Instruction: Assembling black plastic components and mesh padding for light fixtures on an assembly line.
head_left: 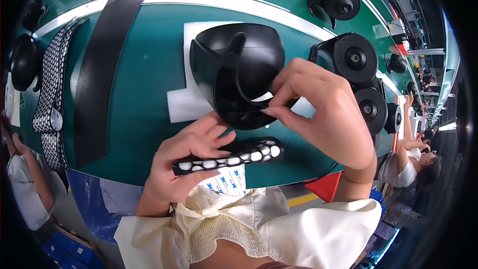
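Note:
A glossy black rounded housing (259,45) with a curved opening sits on white foam sheeting (181,105) in front of me. My right hand (321,107) is at the housing's near right rim, thumb and forefinger pinched together. Whatever lies between those fingertips is too small to make out. My left hand (186,157) is closed on a folded black strip with white oval dots (239,159), held just on the near side of the housing. Its fingertips come close to the housing's lower edge. Printed white backing paper (226,182) hangs below the strip.
Left on the green bench lie a long black flat sheet (97,79) and another white-dotted strip (52,74). Round black units with ringed faces (356,57) stand at the right; another (343,4) is beyond the white rail (239,4). Other people sit at both sides.

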`<state>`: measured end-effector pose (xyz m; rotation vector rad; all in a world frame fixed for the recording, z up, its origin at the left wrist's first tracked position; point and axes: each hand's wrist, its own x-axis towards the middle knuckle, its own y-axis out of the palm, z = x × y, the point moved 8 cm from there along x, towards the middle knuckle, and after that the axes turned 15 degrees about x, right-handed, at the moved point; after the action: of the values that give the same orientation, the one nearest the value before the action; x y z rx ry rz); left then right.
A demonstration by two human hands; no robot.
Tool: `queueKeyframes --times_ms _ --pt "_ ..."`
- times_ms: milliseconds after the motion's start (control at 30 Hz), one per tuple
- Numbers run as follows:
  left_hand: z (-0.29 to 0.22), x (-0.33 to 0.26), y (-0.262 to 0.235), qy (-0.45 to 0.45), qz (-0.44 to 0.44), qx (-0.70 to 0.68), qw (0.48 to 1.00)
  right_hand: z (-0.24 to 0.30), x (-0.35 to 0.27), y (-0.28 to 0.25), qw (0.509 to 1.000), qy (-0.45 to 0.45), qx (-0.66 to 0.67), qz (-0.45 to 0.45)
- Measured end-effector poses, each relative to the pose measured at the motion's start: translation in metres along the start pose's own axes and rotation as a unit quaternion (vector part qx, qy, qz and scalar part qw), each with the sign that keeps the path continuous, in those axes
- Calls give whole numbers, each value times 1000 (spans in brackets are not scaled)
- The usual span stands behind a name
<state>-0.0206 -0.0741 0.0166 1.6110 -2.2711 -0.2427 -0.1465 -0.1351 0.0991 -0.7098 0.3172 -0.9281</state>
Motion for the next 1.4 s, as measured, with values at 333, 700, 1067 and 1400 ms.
queueKeyframes --times_ms 333,700,1067,1400 --pt "4 -5 -10 -12 -21 -60 998 5 -20 -7 942 -265 -193 -77" --pt "4 -11 -18 -23 -101 110 988 8 -45 10 883 -418 -122 -177" --pt "5 -8 -48 222 142 549 793 30 -32 15 815 -480 -278 -169" --pt "-12 -14 -40 -21 -207 163 964 25 -22 -8 892 -416 -142 -109"
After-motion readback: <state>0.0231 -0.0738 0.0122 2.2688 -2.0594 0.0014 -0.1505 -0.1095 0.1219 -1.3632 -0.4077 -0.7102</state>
